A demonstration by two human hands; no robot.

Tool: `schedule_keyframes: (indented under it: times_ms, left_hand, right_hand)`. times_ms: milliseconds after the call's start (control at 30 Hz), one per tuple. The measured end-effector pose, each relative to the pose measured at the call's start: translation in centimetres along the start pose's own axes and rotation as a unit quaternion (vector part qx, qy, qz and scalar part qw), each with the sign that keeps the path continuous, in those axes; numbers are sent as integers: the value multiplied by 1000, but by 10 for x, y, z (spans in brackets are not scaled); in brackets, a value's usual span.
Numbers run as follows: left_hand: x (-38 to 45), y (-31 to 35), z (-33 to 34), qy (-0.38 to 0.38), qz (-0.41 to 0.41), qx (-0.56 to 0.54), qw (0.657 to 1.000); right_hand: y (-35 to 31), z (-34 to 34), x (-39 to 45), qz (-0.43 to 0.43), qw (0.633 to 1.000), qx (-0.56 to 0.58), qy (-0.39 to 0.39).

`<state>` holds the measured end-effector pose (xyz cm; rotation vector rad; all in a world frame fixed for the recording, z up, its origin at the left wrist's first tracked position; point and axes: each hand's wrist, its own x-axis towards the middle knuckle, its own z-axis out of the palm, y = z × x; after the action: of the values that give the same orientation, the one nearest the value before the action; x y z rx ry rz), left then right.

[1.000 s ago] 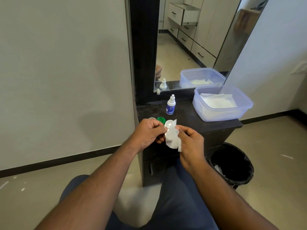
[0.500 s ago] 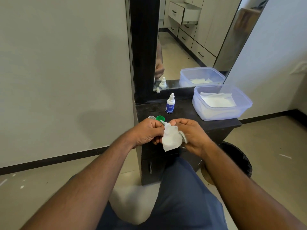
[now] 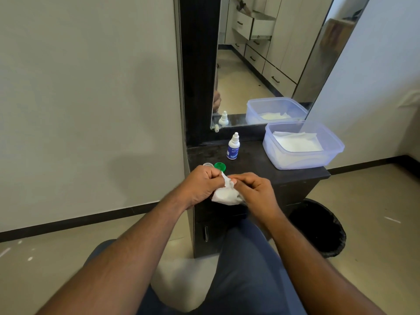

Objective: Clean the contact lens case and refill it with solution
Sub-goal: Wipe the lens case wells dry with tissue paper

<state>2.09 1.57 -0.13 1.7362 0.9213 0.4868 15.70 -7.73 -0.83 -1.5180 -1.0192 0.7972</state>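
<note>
Both hands (image 3: pixel 229 187) pinching a white tissue (image 3: pixel 225 195), perhaps around something hidden, above the dark counter (image 3: pixel 254 164).

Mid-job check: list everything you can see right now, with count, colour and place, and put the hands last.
bottle: 1, white with blue label, standing at the back of the counter
green cap: 1, green, on the counter just beyond the left hand
clear cap: 1, clear or grey, left of the green cap, partly hidden
tub: 1, clear bluish, right side of the counter, white tissues inside
tissue: 1, white, bunched between both hands
counter: 1, black, below the mirror
mirror: 1, dark frame, behind the counter
bin: 1, black, on the floor at right
left hand: 1, gripping the tissue
right hand: 1, pinching the tissue
</note>
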Motion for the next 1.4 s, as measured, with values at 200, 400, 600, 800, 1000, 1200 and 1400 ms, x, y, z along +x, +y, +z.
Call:
schedule_keyframes:
  times_ms: [200,400,600,800,1000,1200,1400]
  left_hand:
    - [1,3,1,46,-12,-83,995]
    - [0,2,1,12,15,-38,999]
    - [1,4,-6,-5,-1,-33,999]
    - [-1,7,-1,71,-47,-141,986]
    - [-5,16,-6,-8,-67,-181,981]
    - [-7,15,3,127,-62,-268,953]
    - [-12,18,21,175,-68,-243,952]
  right_hand:
    - [3,-14,0,-37,998,-44,21]
    - [4,-8,1,-66,996,-36,51]
    - [8,-7,4,-58,996,-47,46]
    - [11,0,3,-19,997,18,66]
    - [-13,-4,18,-45,998,-18,50]
    - [-2,-1,2,-50,997,0,51]
    - [-3,-2,0,-92,992,-19,81]
